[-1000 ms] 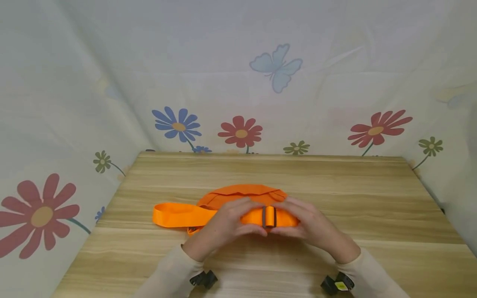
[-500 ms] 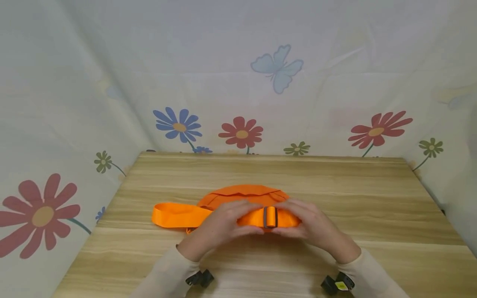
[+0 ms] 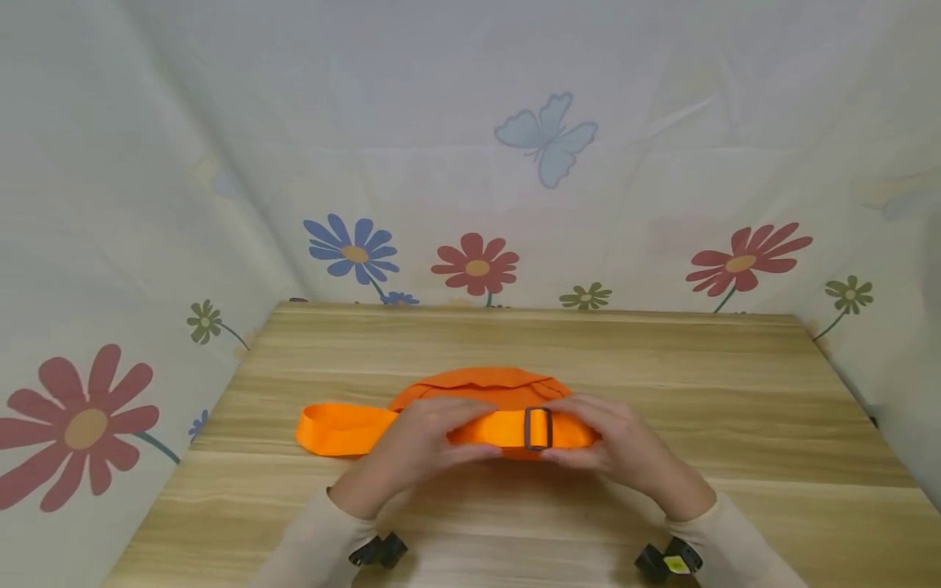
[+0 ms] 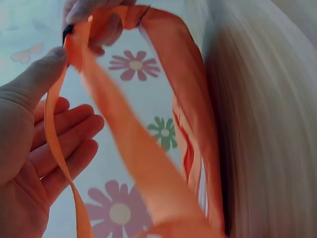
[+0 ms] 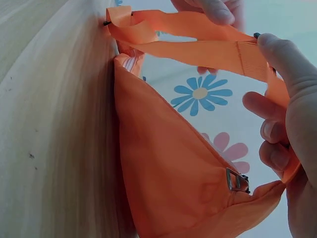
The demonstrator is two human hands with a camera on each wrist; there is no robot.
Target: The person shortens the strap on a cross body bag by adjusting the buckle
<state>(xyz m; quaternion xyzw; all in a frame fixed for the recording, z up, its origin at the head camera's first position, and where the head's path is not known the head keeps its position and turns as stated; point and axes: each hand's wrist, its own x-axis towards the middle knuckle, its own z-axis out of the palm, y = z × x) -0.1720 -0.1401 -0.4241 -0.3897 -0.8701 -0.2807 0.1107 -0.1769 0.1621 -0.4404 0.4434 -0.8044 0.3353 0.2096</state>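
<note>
An orange waist bag [image 3: 481, 384] lies on the table with its strap [image 3: 496, 428] stretched between the two hands in front of it. My left hand [image 3: 412, 445] holds the strap with thumb and fingers at its edges; in the left wrist view its lower fingers [image 4: 74, 124] are spread loosely behind the webbing. At the dark slide buckle [image 3: 538, 429], my right hand [image 3: 621, 437] grips the strap, thumb [image 5: 287, 57] against the buckle's edge in the right wrist view. Beyond my left hand, the strap bends into a loop [image 3: 316, 429]. A small ring buckle [image 5: 237, 180] sits at the bag's corner.
The wood-grain table [image 3: 698, 367] extends around the bag on all sides. A white cloth [image 3: 412, 147] printed with flowers and a butterfly hangs behind it and at both sides. Black wrist cameras [image 3: 378, 551] are strapped on both sleeves.
My left hand has slid left along the strap, away from the slide buckle, baring more webbing. The buckle has shifted slightly right. My right hand has barely moved.
</note>
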